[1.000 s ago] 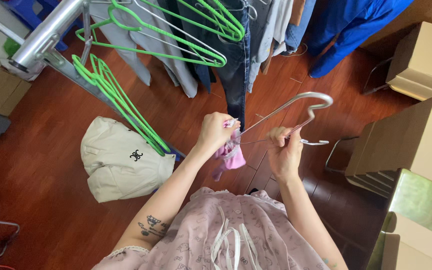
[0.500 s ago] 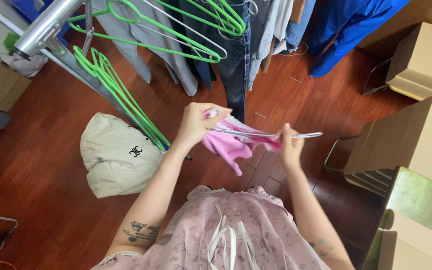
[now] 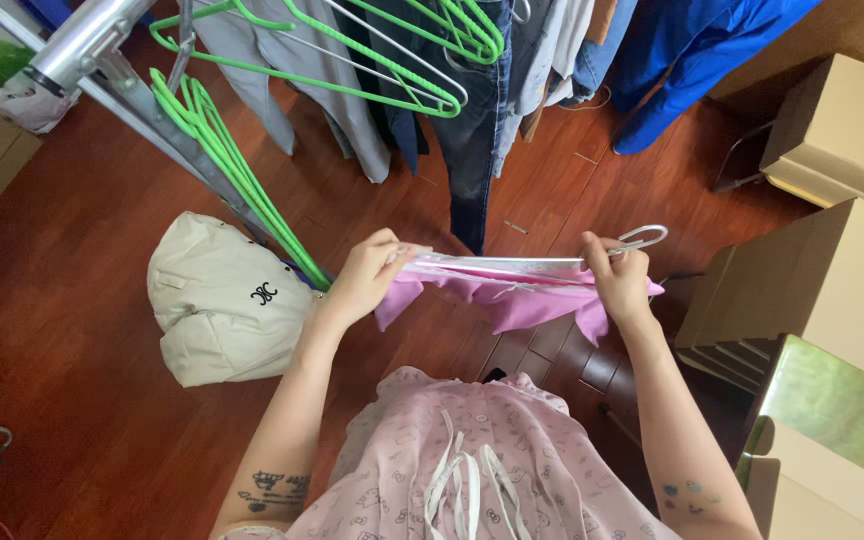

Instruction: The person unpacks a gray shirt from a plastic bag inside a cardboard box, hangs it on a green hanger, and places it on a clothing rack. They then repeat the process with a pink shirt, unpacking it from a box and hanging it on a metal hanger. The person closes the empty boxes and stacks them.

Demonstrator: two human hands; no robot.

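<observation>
Bright, even daylight; soft shadows; sharp focus; edges bowed.

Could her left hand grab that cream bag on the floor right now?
Probably not: the left hand is busy gripping the white hanger with the pink cloth; the cream fabric bag lies lower.

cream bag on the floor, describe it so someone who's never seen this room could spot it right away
Start at the silver metal clothes rack at upper left and follow its leg down to the red-brown wooden floor. There, just left of the person's left hand, lies the soft cream fabric bag. Unlike the stiff brown cardboard boxes on the right, it is slumped and pale, with a small dark emblem.
</observation>
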